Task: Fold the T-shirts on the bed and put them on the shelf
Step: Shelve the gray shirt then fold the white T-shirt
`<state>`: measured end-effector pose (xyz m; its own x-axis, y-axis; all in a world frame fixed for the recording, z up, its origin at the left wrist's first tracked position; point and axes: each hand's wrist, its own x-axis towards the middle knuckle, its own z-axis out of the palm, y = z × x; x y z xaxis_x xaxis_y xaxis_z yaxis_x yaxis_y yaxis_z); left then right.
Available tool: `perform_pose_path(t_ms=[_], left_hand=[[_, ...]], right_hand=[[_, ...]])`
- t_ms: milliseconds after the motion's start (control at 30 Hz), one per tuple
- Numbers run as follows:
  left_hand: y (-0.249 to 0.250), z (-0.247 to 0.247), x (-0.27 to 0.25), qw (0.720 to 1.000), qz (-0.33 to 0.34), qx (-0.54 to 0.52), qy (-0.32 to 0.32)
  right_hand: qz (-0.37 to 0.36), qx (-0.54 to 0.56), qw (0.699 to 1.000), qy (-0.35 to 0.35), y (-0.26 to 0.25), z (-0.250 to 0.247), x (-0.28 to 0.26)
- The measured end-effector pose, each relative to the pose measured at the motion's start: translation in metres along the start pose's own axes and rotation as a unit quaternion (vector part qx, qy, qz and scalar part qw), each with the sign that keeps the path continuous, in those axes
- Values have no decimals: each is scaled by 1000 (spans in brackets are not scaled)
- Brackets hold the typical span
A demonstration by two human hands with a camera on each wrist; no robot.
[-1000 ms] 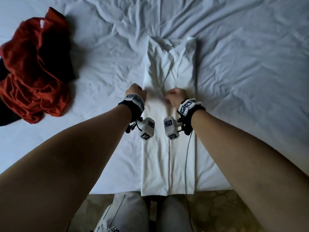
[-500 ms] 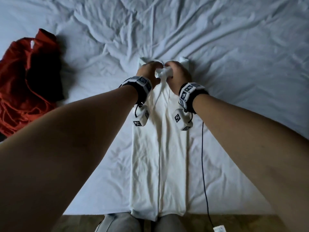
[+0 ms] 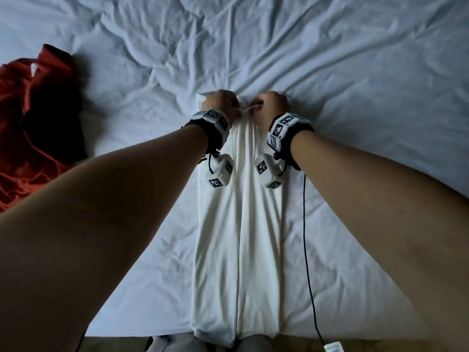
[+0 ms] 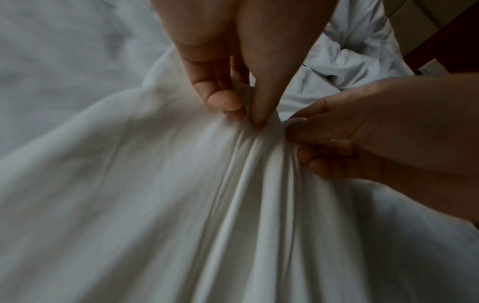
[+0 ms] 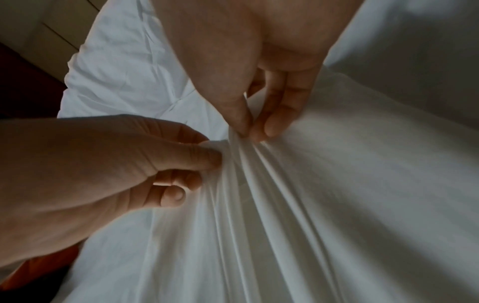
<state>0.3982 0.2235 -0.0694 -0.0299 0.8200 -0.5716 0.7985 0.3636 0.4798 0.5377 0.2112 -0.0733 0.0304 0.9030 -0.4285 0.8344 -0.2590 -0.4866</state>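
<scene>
The white T-shirt (image 3: 238, 237) lies on the bed (image 3: 355, 72), folded lengthwise into a narrow strip whose near end overhangs the bed's near edge, above the person's knees. The bed is covered by a white, heavily creased sheet, with wrinkles radiating from the far end of the T-shirt. The left hand (image 3: 220, 101) and the right hand (image 3: 272, 102) sit side by side at that far end. In the wrist views, each hand pinches a gathered bunch of the white fabric between thumb and fingertips, fingers curled, and taut pleats run from the two pinch points down the garment. A crumpled red garment (image 3: 30, 128) lies on the sheet well to the left of the T-shirt. A thin black cable (image 3: 305, 237) runs just beside the T-shirt's right edge. Beyond the bed, the wrist views show pale wall panelling (image 5: 39, 30).
</scene>
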Motion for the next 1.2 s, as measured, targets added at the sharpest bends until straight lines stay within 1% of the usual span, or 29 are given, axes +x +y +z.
perform_pose_path(t_ms=[100, 200, 333, 433, 500, 567, 700, 800, 867, 967, 1033, 1100, 1200], left_hand=[[-1, 5, 1, 1000, -14, -10, -1], [-2, 13, -3, 999, -17, -47, 0], [-1, 6, -22, 999, 17, -27, 37], [-1, -3, -42, 997, 18, -46, 63], [-2, -7, -60, 995, 0, -86, 48], [-5, -7, -77, 992, -14, -125, 18], [-18, -7, -118, 985, -16, -169, -30], [-32, -6, -150, 977, -25, -198, -70], [-45, -3, -170, 974, -31, -209, -83], [-66, 5, -199, 969, -58, -225, -86], [-83, 14, -220, 962, -80, -245, -89], [-101, 25, -237, 957, -112, -251, -94], [-135, 51, -259, 954, -172, -231, -86]], right_hand=[[17, 11, 1000, -16, 1, 4, 1], [21, 30, 999, -30, 0, 11, -3], [11, 58, 998, -11, -6, 6, -14], [13, 68, 997, 18, -8, -1, -30], [30, 86, 996, 15, -11, -5, -48], [46, 92, 995, 8, -12, -6, -68], [63, 98, 993, 2, -11, -3, -116], [93, 121, 988, -2, -9, 3, -152], [116, 127, 985, -3, -5, 8, -176], [153, 148, 977, 1, 2, 17, -214], [173, 170, 970, -11, 11, 23, -241], [191, 197, 961, -23, 20, 30, -266], [217, 214, 952, -35, 42, 46, -299]])
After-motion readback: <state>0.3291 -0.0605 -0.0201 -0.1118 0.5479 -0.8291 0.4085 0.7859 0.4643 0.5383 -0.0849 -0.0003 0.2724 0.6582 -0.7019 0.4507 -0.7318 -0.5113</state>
